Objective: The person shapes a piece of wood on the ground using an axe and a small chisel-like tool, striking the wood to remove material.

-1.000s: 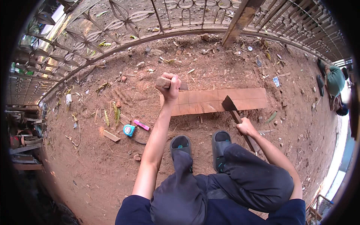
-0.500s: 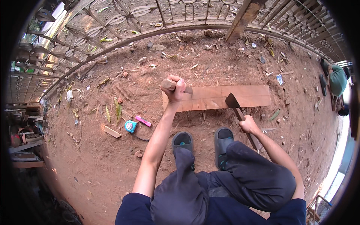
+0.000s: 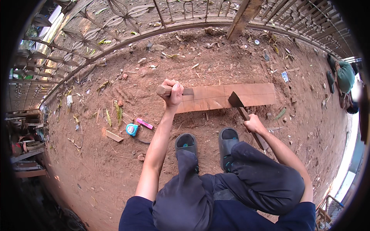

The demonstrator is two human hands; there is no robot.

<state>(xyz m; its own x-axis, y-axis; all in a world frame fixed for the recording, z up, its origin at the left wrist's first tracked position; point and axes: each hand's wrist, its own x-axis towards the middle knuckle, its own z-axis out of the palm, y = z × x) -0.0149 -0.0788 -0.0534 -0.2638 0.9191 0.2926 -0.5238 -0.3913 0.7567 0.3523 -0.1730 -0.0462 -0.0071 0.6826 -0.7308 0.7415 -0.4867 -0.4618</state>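
Flat reddish plank (image 3: pixel 214 97) (line-marked), chisel (image 3: pixel 188 92) at left, slanted dark-bladed tool (image 3: pixel 243 113)

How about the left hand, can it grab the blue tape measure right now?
Probably not: the left hand is closed around a wooden-handled tool. Otherwise the way looks free: the blue tape measure lies uncovered on the dirt.

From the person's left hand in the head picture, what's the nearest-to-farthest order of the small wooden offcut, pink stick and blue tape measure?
From the left hand, in the head view:
1. Pink stick: below and left of it.
2. Blue tape measure: just left of the stick.
3. Small wooden offcut: farthest left.
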